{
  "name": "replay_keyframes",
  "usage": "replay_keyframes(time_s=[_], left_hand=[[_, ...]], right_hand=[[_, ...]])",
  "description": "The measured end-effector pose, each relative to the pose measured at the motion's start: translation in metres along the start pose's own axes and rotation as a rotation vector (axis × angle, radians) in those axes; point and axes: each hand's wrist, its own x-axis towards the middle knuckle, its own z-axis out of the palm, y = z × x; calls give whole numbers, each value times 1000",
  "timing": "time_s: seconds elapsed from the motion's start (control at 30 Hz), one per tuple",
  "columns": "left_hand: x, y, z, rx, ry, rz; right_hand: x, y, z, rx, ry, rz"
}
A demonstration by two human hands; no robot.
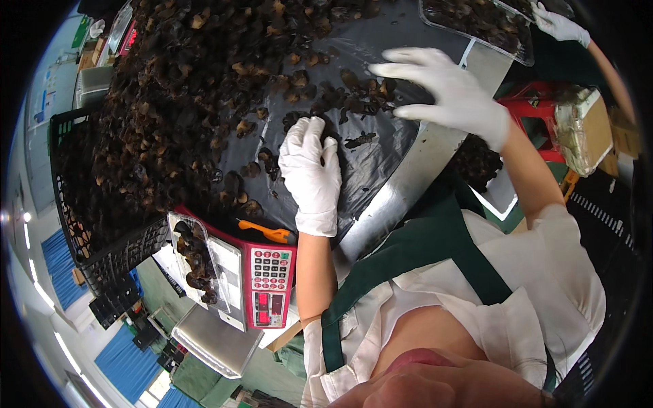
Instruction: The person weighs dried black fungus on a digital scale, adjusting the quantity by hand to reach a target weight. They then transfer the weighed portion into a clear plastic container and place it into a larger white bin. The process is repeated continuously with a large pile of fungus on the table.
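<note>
A big heap of dried dark mushroom pieces (177,102) lies on a black plastic sheet (381,156) over a metal table. My left hand (311,173), in a white glove, rests palm down on the sheet at the heap's near edge, fingertips touching loose pieces and holding nothing. My right hand (445,88), also gloved, hovers with fingers spread over a small scatter of pieces (360,95) farther right, with nothing gripped.
A red-panelled scale (272,279) stands by my left forearm with a clear tray of pieces (197,262) on it, an orange cutter (269,232) beside it. A black crate (102,251) sits left. Another person's gloved hand (559,26) touches a filled clear tray (476,27). A red stool (534,109) carries stacked trays.
</note>
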Motion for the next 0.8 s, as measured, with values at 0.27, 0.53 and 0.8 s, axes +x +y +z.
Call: replay_keyframes(time_s=[0.27,0.53,0.8], left_hand=[[-32,11,-19,56,79,-148],[-10,2,-30,62,101,-304],[11,5,21,399,3,-75]], right_hand=[[75,-2,90,-84,112,-378],[12,19,49,-91,245,-301],[18,1,66,-234,119,-503]])
